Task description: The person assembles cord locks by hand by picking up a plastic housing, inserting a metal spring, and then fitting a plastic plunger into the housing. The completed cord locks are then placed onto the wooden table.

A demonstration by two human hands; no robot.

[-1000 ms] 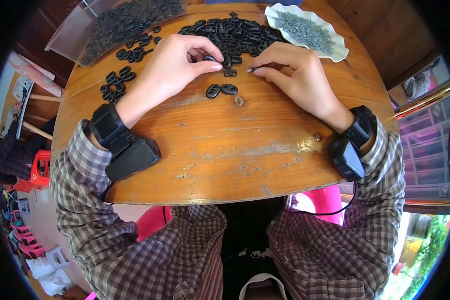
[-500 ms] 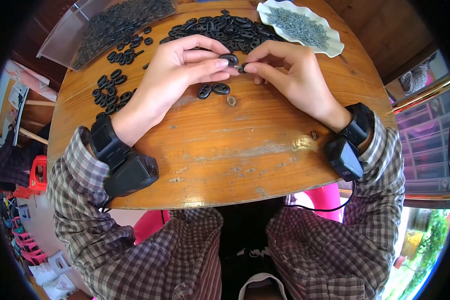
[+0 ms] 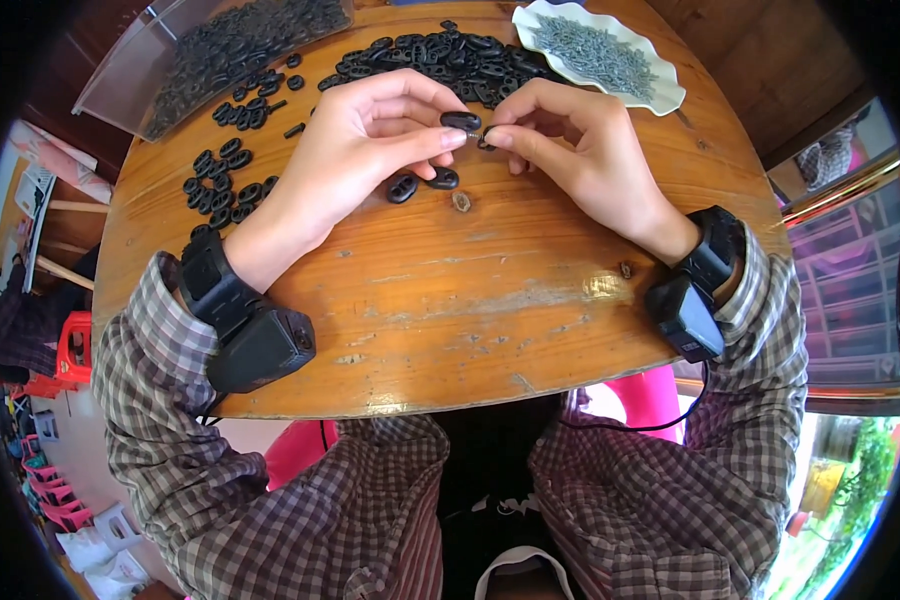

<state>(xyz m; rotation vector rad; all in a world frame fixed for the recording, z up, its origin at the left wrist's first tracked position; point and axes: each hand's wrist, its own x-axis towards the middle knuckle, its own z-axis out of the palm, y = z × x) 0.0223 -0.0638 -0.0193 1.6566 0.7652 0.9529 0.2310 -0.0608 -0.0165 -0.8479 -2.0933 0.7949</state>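
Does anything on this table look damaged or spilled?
Yes: the wooden tabletop looks worn, its glossy finish scuffed and scratched in pale patches near the middle. Black pieces lie loose beside the clear bin, but whether they spilled is unclear.

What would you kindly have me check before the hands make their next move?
1. Left hand holding the black oval: ok, pinched at the fingertips.
2. Right hand holding the dark piece: ok, between thumb and fingers.
3. Spring present between the hands: ok.
4. Spring seated in the black oval: cannot tell, too small.
5. Loose ovals well clear of the left hand: not ok, its lower fingertips are right by them.
6. Plate stocked with grey pieces: ok.
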